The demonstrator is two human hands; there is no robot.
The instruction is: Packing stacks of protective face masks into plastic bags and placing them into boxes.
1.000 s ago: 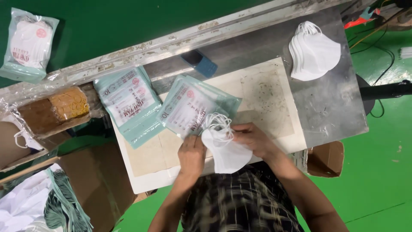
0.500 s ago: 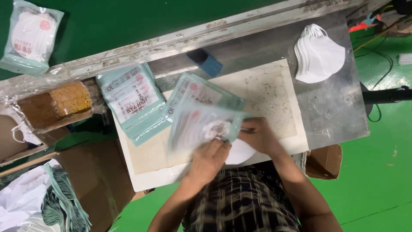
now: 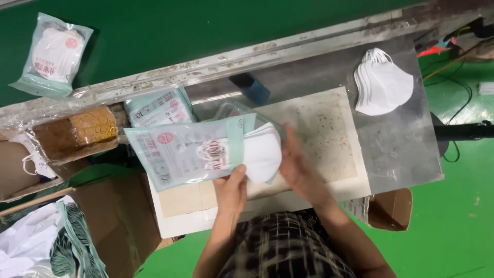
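My left hand [image 3: 231, 191] grips the open end of a clear and pale green plastic pouch [image 3: 180, 153] held flat above the work board. A white folded face mask [image 3: 262, 153] sits halfway inside the pouch's mouth. My right hand [image 3: 299, 167] is flat against the mask's outer edge, fingers apart. Under the pouch lies a stack of empty pouches [image 3: 159, 108] of the same kind.
A pile of white masks [image 3: 382, 87] lies at the right on the grey metal table [image 3: 406, 149]. A filled pouch [image 3: 51, 56] rests on the green conveyor belt [image 3: 206, 25]. A blue block [image 3: 250, 88], a box of rubber bands [image 3: 92, 126] and cardboard boxes [image 3: 118, 221] surround the pale board [image 3: 329, 134].
A second ago both hands held the bare mask over the board. The left hand then lifted a pouch, and now the mask is partly inside it.
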